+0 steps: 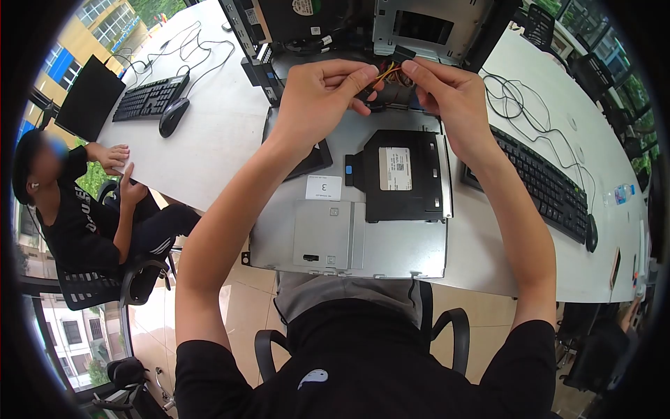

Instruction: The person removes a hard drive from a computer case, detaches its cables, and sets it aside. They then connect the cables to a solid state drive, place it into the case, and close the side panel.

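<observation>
Both my hands are inside the front of an open computer case [419,38]. My left hand [324,94] pinches a bundle of thin yellow, red and black power cables [391,72] between thumb and fingers. From the other side, my right hand [450,94] is closed on the same cables near a black connector [403,53]; its fingertips partly hide what they grip. Below my hands a black optical drive [408,174] with a white label lies on a detached metal side panel [279,241]. A white card marked 3 [324,187] rests beside the drive.
Keyboards [541,178] [148,98] with mice [592,232] [174,117] and loose cables lie on both sides of the white table [481,255]. A bottle [623,193] stands at far right. A seated person [77,209] rests a hand on the left table edge.
</observation>
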A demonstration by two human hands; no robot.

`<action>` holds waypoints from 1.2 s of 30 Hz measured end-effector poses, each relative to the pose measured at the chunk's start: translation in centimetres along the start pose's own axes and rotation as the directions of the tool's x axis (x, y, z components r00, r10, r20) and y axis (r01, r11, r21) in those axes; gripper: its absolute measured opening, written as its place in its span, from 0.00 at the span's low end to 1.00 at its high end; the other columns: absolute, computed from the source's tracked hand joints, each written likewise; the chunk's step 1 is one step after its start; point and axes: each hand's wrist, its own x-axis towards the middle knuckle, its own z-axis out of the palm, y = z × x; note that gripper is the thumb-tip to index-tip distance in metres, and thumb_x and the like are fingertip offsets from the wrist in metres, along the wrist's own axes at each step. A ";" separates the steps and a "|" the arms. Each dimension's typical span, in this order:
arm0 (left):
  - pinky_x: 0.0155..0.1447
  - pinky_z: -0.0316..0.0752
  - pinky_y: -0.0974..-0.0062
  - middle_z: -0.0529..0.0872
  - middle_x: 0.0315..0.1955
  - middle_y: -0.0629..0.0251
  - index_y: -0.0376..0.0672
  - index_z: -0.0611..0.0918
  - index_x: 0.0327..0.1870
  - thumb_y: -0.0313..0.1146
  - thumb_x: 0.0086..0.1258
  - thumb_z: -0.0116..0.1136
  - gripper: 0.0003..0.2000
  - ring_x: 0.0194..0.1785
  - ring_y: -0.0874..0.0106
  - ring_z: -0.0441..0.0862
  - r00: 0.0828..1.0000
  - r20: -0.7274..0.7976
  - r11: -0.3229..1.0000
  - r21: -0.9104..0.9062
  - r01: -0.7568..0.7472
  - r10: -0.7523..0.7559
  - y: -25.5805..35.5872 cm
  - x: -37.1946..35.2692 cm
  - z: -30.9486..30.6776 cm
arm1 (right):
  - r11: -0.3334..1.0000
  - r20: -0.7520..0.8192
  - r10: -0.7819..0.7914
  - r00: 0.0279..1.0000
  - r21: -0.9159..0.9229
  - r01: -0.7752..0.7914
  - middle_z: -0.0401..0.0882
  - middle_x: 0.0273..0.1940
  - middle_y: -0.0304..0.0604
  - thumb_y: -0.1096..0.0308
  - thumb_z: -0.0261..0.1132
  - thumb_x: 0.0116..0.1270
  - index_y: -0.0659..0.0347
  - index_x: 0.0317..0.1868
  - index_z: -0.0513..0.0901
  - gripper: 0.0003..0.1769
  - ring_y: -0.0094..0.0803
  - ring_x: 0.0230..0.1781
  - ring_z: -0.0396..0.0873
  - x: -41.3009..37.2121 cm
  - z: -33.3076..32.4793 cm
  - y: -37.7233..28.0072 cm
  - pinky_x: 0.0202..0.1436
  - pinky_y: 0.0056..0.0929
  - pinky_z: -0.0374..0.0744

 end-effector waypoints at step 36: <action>0.70 0.81 0.58 0.92 0.60 0.53 0.37 0.91 0.60 0.40 0.74 0.76 0.20 0.63 0.51 0.87 0.942 0.162 0.544 0.782 -0.305 0.295 -2.7 -6.6 -5.2 | 0.546 0.502 -0.121 0.856 -0.687 0.480 0.93 0.51 0.49 0.63 0.80 0.68 0.66 0.50 0.94 0.17 0.49 0.47 0.89 0.3 -2.9 -1.5 0.54 0.39 0.85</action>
